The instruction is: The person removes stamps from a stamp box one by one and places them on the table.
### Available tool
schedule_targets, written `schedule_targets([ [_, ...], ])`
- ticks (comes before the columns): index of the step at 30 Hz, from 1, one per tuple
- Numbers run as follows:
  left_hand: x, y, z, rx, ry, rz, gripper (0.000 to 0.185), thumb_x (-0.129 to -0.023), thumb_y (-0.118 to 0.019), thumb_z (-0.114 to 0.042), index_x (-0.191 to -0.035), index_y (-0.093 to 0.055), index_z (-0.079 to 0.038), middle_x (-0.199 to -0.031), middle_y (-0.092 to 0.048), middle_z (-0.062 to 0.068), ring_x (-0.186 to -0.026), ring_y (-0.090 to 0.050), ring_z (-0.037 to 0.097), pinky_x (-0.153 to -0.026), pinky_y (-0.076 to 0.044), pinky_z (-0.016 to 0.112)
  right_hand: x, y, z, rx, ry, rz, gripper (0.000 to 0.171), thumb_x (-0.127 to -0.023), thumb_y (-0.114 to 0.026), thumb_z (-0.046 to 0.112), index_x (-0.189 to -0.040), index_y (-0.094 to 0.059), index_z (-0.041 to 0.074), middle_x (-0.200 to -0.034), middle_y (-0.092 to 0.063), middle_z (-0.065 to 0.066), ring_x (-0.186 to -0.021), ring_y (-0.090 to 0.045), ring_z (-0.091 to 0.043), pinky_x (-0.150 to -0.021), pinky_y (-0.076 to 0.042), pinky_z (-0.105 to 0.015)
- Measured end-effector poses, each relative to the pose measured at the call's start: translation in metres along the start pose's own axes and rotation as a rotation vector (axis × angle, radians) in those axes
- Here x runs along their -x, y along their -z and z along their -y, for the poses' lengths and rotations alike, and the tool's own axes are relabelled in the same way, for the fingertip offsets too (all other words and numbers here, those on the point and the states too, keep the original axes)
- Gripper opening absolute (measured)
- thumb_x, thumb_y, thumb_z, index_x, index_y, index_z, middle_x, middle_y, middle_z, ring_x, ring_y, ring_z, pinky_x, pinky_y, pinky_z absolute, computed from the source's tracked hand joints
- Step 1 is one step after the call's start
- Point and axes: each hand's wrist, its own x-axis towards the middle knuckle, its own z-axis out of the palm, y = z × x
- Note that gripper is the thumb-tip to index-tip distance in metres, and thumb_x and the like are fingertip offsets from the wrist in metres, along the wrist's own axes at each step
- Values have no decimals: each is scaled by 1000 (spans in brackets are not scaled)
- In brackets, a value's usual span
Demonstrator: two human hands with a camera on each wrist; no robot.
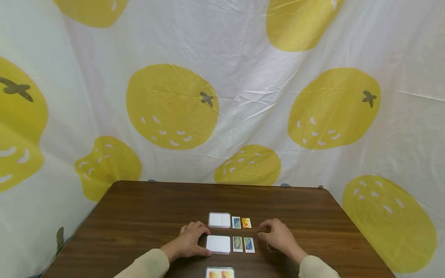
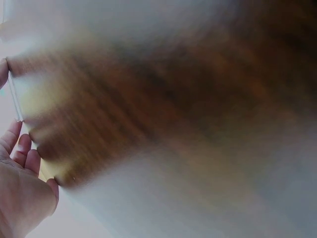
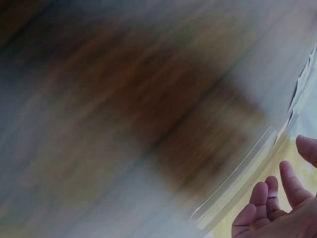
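Observation:
My left hand [image 1: 190, 239] holds the left side of a flat clear-edged case [image 1: 218, 244] with a white insert, thumb at the near corner and index finger at the far one. In the left wrist view, the thumb and fingers meet the case's thin edge [image 2: 16, 101]. Right of this case lie two small stamp-like picture cards, one green [image 1: 238, 244] and one blue [image 1: 249, 245]. My right hand [image 1: 278, 236] hovers farther right with loosely bent fingers, thumb and index apart, and nothing visible between them. Beneath it, a clear case [image 1: 272, 248] is mostly hidden.
Behind stands another white-insert case [image 1: 219, 220], with a blue card [image 1: 236, 222] and an orange card [image 1: 246, 222] beside it. A case with orange pictures [image 1: 220, 273] lies at the near edge of view. Fruit-patterned cloth [image 1: 250, 127] hangs behind the wooden table [image 1: 156, 204].

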Motion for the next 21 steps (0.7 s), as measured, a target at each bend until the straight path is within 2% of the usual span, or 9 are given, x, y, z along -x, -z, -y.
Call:
schedule_targets([
  [11,0,1,-1,5,-1,4,54,-75,-83,-45,-114,-61,-15,-118,-49,1,-116,-43,31,-97,-28,61,3,14,-20,-4,-19,13,25,-79,-80,23,-100,-75,12,-105,-65,-6,-99,-62,-27,-86,-48,-51],
  [16,0,0,0,7,-2,1,54,-75,-84,-45,-114,-60,-15,-119,-49,1,-116,-43,31,-97,-28,61,6,21,-27,-29,14,26,27,-80,-81,25,-103,-74,12,-104,-64,-3,-98,-61,-23,-86,-48,-48],
  [21,0,0,1,6,-3,-2,54,-75,-84,-46,-114,-60,-16,-119,-50,1,-116,-43,31,-97,-28,62,7,26,-40,-71,60,74,32,-83,-80,28,-110,-73,11,-105,-63,-2,-96,-58,-19,-82,-48,-42],
])
